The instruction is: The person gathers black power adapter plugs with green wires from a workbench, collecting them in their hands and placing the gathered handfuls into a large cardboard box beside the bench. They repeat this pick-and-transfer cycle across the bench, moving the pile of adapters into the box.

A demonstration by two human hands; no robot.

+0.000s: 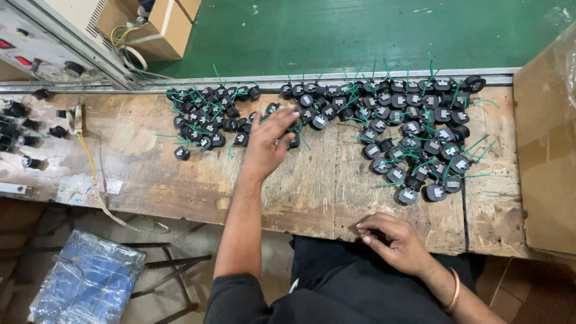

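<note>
Two hands: both over the worn wooden bench (180, 186).
Left hand (268, 139): stretched forward, fingers spread and slack, gripping nothing.
Black coils with green leads (300, 114): small round parts; several lie right under and just beyond the left fingertips.
Larger heap (420, 138): well beyond the right fingers.
Right hand (393, 240): flat at the bench's near edge, fingers loosely bent, holding nothing.

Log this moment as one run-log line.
left hand: reaching into black coil parts, grip unclear | right hand: resting on wooden bench edge, empty | cardboard box: right
</note>
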